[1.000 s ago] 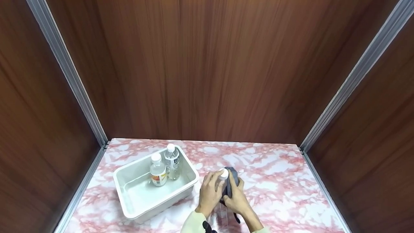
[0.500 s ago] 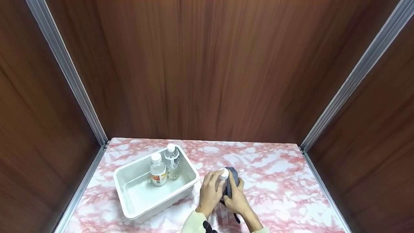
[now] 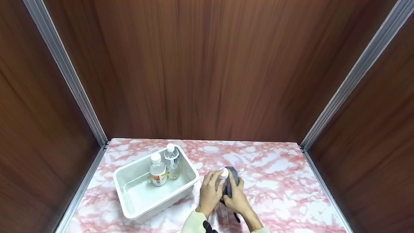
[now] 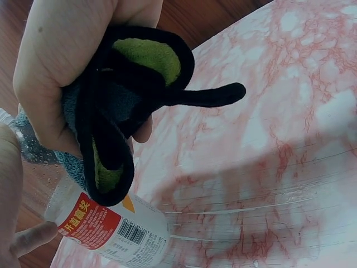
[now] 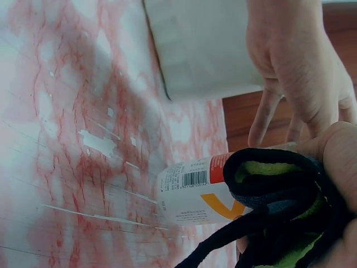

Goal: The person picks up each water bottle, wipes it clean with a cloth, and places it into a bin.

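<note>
A clear plastic bottle with a white cap point(image 3: 223, 172) stands upright on the marbled table. Its white, red and yellow label point(image 5: 189, 192) shows low on the body. My left hand point(image 3: 209, 195) grips the bottle's upper part from the left, just under and beside the cap. Bunched in my right hand point(image 3: 237, 198) is a grey-blue cloth point(image 4: 139, 106) with black edging, a green inner face and a black hanging loop, pressed against the bottle's right side. In the left wrist view the cloth hides part of the bottle's middle.
Left of the hands stands a white plastic bin point(image 3: 129, 212). Inside it are two capped bottles: one with an orange-and-white label point(image 3: 158, 174), the other clear point(image 3: 173, 165). Brown wood-look panels point(image 3: 207, 81) rise behind and on both sides of the table point(image 3: 275, 194).
Both hands stay at the same place on the bottle. The cloth and the bottle's cap shift only very slightly; the bin and its bottles are unmoved.
</note>
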Tool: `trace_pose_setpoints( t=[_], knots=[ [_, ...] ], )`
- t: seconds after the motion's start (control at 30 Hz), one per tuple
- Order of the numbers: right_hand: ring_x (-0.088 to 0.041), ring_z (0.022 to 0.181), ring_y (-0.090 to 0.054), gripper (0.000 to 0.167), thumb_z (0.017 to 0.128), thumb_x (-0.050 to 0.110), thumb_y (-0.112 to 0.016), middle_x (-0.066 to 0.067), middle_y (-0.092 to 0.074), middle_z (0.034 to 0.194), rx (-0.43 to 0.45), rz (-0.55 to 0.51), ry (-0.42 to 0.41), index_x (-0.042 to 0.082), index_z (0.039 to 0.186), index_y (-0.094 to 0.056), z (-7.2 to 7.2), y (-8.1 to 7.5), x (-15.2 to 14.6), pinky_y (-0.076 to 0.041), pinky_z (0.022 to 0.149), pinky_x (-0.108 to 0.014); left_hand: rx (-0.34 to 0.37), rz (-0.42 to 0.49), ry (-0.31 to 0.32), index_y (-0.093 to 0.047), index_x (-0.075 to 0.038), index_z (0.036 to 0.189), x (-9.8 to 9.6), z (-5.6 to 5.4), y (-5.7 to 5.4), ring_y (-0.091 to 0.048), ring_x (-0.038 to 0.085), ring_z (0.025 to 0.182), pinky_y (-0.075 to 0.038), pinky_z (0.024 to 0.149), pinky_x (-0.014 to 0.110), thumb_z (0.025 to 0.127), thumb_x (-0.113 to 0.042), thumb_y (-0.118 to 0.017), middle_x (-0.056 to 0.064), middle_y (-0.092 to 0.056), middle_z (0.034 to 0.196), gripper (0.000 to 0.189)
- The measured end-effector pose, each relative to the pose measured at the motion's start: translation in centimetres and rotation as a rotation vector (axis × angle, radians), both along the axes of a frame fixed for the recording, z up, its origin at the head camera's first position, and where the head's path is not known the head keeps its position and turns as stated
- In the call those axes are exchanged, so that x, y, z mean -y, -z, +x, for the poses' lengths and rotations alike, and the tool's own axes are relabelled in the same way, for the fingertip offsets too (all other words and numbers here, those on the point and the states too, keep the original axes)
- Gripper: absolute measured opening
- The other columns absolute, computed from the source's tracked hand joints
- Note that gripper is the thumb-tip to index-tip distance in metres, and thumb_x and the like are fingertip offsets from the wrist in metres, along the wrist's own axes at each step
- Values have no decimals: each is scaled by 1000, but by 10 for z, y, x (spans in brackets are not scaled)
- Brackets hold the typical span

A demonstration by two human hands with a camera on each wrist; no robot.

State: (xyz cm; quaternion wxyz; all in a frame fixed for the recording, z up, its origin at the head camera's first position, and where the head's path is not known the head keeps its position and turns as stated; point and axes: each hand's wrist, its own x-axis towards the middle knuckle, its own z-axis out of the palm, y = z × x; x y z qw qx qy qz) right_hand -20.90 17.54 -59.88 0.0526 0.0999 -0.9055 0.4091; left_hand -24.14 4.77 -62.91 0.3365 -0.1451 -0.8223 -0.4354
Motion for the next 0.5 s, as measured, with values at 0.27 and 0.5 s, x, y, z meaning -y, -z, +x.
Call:
trace_pose_setpoints(
  t=[0.27,0.5],
  knots=[
    [-39,87,-62,100,72,-5,-63,-50,-15,146,-2,10,-5,7,161,-19,-1,-1,0,-54,68,-42,-28,-12,-5,-68,-19,127,1,0,-1,-63,19,99,-55,84,37,93,-17,-70,0,-68,111,34],
    [-42,90,-63,99,71,-4,-62,-50,-16,145,-15,18,-9,5,161,-19,-2,-1,0,-56,70,-46,-9,-10,-13,-67,-20,127,0,0,-1,-63,20,100,-55,85,37,92,-17,-70,0,-68,113,35]
  ],
)
